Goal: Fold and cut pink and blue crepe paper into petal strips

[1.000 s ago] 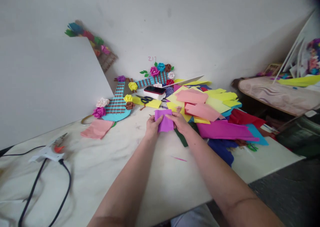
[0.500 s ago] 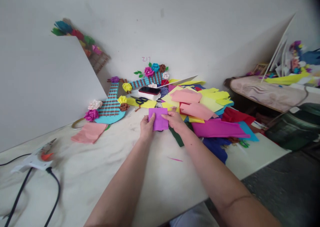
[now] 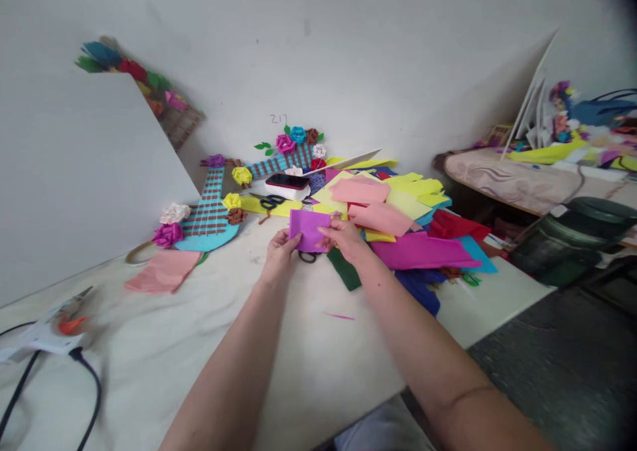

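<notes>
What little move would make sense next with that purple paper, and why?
Probably sliding the fingers of the right hand a little along the right edge of the purple paper, while the left hand steadies the left side. The two hands grip it at opposite sides, it looks fairly flat between them, and the right fingers sit right at that edge.

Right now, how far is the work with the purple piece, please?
Already done, it seems: the magenta flower at the blue guitar shape is formed. In hand: the purple piece, pinched at its sides by the left hand and right hand. It looks flat, without petals, so any shaping is probably left.
</notes>
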